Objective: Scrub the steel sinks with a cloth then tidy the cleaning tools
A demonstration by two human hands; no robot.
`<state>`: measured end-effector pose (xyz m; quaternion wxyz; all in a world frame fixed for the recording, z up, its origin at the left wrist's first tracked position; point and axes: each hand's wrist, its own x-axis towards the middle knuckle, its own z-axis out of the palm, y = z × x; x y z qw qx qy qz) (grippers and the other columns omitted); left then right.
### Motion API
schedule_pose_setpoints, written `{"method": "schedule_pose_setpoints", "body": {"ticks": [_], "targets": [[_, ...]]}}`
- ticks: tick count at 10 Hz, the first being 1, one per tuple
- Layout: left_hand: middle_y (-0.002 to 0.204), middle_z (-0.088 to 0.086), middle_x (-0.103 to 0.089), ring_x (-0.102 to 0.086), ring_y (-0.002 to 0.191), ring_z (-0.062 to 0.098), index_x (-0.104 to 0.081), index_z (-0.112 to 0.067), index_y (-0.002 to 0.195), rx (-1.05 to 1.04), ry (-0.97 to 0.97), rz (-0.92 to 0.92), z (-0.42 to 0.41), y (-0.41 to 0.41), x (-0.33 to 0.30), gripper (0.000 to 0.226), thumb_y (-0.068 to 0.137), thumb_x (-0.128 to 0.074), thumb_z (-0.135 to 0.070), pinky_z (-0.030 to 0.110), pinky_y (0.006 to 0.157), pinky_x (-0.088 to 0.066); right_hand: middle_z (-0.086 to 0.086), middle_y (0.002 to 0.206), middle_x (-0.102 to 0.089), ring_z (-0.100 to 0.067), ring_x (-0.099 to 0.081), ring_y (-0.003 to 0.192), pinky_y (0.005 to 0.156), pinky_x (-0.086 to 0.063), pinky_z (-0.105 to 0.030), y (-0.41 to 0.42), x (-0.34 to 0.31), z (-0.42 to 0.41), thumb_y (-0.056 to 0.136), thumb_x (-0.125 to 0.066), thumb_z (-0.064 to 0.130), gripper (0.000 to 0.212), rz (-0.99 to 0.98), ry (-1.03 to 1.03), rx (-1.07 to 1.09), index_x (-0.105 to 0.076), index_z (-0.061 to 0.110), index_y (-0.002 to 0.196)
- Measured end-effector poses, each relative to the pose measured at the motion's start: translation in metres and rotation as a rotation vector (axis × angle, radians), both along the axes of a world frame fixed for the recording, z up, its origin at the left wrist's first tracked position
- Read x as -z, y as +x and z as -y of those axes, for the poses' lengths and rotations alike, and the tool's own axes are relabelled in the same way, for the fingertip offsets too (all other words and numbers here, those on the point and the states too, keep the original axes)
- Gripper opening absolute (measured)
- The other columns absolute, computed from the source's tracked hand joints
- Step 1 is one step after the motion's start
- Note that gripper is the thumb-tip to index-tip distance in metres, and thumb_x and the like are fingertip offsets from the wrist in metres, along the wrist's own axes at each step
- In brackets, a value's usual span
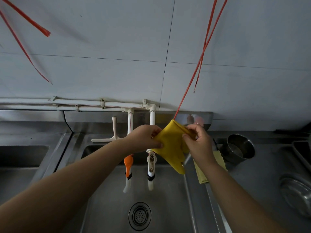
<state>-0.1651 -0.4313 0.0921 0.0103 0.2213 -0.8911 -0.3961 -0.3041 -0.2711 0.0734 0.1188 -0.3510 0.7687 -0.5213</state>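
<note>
Head view, and both hands are up at the back of the sink: the left hand (145,138) pinches the near left edge of the yellow cloth (171,148) between thumb and curled fingers, while the right hand (197,140) grips the cloth's upper right edge, fingers curled round the fabric. The cloth hangs over a red cord (190,81) that runs down from above to meet its top corner, its lower point drooping past the white tap (151,163). Just left of that hangs an orange-handled tap (128,165). A white squeegee (111,133) leans against the splashback. Below, the steel sink (109,190) shows its round drain (139,216). A paler yellow cloth (202,175) lies on the sink's right rim, under the right wrist, with a steel pot (240,148) beyond it.
</note>
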Motion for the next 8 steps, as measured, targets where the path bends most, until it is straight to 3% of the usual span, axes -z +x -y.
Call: {"method": "schedule_pose_setpoints", "body": {"ticks": [1, 2, 3, 4, 5, 7, 8], "targets": [[0.098, -0.005, -0.065, -0.060, 0.085, 0.012, -0.059, -0.021, 0.120, -0.004, -0.120, -0.003, -0.005, -0.003, 0.000, 0.045, 0.078, -0.071, -0.031, 0.023, 0.069, -0.053, 0.012, 0.110, -0.058, -0.001, -0.054, 0.102, 0.075, -0.047, -0.018, 0.000, -0.006, -0.005, 0.086, -0.061, 0.013, 0.032, 0.108, -0.030, -0.006, -0.054, 0.039, 0.104], [0.097, 0.004, -0.066, -0.063, 0.086, 0.018, -0.059, -0.019, 0.118, 0.004, -0.121, 0.012, -0.012, -0.006, -0.001, 0.044, 0.077, -0.071, -0.028, 0.036, 0.076, -0.057, 0.015, 0.110, -0.059, -0.003, -0.057, 0.102, 0.075, -0.050, -0.021, -0.005, -0.009, -0.014, 0.088, -0.058, 0.012, 0.031, 0.142, -0.057, 0.048, -0.057, 0.039, 0.103], [0.100, 0.008, -0.063, -0.062, 0.088, 0.022, -0.055, -0.017, 0.119, -0.005, -0.081, 0.017, -0.015, -0.006, -0.001, 0.047, 0.077, -0.072, -0.024, 0.037, 0.076, -0.056, 0.005, 0.117, -0.062, -0.013, -0.057, 0.109, 0.090, -0.053, -0.037, -0.011, -0.010, -0.024, 0.090, -0.056, 0.008, 0.027, 0.172, -0.050, 0.121, -0.059, 0.023, 0.113], [0.106, 0.000, -0.059, -0.057, 0.091, 0.016, -0.049, -0.015, 0.128, -0.004, -0.041, 0.005, -0.016, -0.005, -0.003, 0.056, 0.078, -0.072, -0.024, 0.024, 0.071, -0.051, -0.003, 0.116, -0.063, -0.017, -0.059, 0.107, 0.093, -0.052, -0.039, -0.009, -0.014, -0.032, 0.089, -0.054, 0.000, 0.028, 0.159, -0.074, 0.153, -0.060, 0.017, 0.110], [0.114, 0.000, -0.058, -0.054, 0.096, 0.011, -0.046, -0.013, 0.132, -0.020, -0.015, -0.001, -0.016, -0.005, -0.006, 0.060, 0.080, -0.072, -0.026, 0.020, 0.076, -0.046, -0.005, 0.108, -0.064, -0.019, -0.061, 0.101, 0.089, -0.053, -0.037, -0.005, -0.018, -0.039, 0.087, -0.053, -0.006, 0.028, 0.137, -0.100, 0.169, -0.061, 0.015, 0.104], [0.120, 0.002, -0.059, -0.055, 0.099, 0.011, -0.049, -0.012, 0.131, -0.121, 0.031, -0.010, -0.014, -0.002, -0.015, 0.052, 0.087, -0.064, -0.033, 0.023, 0.081, -0.046, -0.003, 0.102, -0.065, -0.020, -0.061, 0.100, 0.091, -0.052, -0.043, 0.000, -0.022, -0.046, 0.089, -0.051, -0.003, 0.023, 0.116, -0.105, 0.175, -0.063, 0.014, 0.098], [0.110, 0.001, -0.061, -0.061, 0.093, 0.012, -0.051, -0.013, 0.128, -0.186, 0.079, -0.042, -0.012, 0.002, -0.021, 0.041, 0.093, -0.055, -0.033, 0.022, 0.076, -0.051, -0.003, 0.102, -0.065, -0.021, -0.061, 0.100, 0.089, -0.053, -0.043, 0.004, -0.023, -0.049, 0.090, -0.051, 0.000, 0.022, 0.092, -0.092, 0.183, -0.062, 0.018, 0.094]]}}
